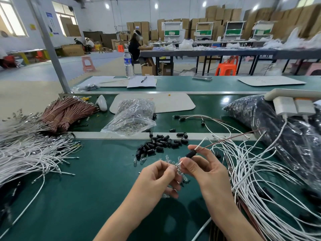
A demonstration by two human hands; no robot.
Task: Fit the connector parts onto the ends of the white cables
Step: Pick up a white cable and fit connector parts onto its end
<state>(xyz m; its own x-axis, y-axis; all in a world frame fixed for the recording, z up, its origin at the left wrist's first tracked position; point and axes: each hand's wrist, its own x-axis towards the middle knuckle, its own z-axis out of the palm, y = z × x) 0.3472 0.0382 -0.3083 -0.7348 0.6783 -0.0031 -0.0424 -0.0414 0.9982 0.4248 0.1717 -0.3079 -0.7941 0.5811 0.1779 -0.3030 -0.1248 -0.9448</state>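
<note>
Many white cables sprawl over the green bench in a workshop lined with cartons. Right hand pinches a cable fitted with a black connector; left hand pinches a small clear part at its tip.

The left forearm and right forearm are bare along all that shows of them, down to the wrists. The left hand and right hand are bare too, with slim fingers and short, plain nails.
</note>
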